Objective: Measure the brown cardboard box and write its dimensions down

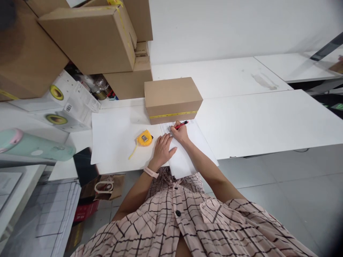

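My right hand (180,134) is closed around a red pen (182,124), its tip on a printed sheet of paper (187,150) lying at the table's front edge. My left hand (163,149) lies flat with fingers spread on the left part of that sheet, a pink band on its wrist. A yellow tape measure (144,138) sits just left of my left hand, its tape trailing toward me. A small brown cardboard box (173,99) with yellow tape stands right behind the sheet.
A large white sheet (112,142) lies under the tape measure on the white table (268,121). Stacked cardboard boxes (91,39) and white avocado-printed boxes (61,107) crowd the back left. A mint bottle (32,146) lies at the far left. Bags sit on the floor below.
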`<state>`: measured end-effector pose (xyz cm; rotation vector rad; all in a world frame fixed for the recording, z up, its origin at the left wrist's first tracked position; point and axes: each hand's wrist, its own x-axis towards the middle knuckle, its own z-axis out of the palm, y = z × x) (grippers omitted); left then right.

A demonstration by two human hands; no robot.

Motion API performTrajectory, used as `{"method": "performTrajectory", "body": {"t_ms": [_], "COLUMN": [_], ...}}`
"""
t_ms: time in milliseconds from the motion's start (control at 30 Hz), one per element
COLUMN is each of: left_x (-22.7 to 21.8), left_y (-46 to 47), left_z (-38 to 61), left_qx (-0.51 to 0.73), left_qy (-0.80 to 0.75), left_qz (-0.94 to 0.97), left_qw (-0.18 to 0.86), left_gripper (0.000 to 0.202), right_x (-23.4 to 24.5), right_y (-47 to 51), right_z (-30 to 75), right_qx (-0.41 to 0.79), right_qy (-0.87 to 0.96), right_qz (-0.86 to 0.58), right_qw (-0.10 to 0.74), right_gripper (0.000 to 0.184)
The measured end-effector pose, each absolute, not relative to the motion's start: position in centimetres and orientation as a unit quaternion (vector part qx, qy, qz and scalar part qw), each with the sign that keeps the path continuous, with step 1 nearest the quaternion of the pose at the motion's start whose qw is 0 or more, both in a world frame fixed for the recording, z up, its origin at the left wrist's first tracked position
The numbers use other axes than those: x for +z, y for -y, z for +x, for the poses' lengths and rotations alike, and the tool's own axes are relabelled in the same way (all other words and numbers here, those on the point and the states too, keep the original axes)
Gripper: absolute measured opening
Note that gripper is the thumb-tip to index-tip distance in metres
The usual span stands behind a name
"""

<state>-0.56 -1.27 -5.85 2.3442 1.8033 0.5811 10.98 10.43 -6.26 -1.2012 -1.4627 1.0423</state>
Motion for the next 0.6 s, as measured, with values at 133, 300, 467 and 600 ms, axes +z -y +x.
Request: {"method": "performTrajectory", "body": {"t_ms": [133,300,467,600], "left_x": [-6.0,-5.7,-4.5,-3.3], "left_y": [1.2,1.8,3.0,3.2], "left_z": [-0.5,-1.0,-4.8,-8.4], "left_qx": [0.199,0.268,0.343,0.318], "left_qy": [-0.599,-0.602,-0.726,-0.773], "left_qz": [0.774,0.751,0.595,0.547], "left_qw": [0.061,0.036,-0.038,0.051], "left_gripper": [0.051,0.032,0.03,0.059], "right_x": [-5.2,-4.4,-5.2,-4.9], "right_y": [-9.5,-7.5,-6.0,-4.6], "right_z": [12.3,18.4,23.5,24.3], "right_qx": [0.396,0.207,0.048,0.069], "right_qy": [0.611,0.768,0.803,0.787], "right_qz": [-0.48,-0.464,-0.547,-0.563], "right_qw": [0.489,0.389,0.233,0.243], "right_gripper": [0.025,0.014,0.045,0.048]}}
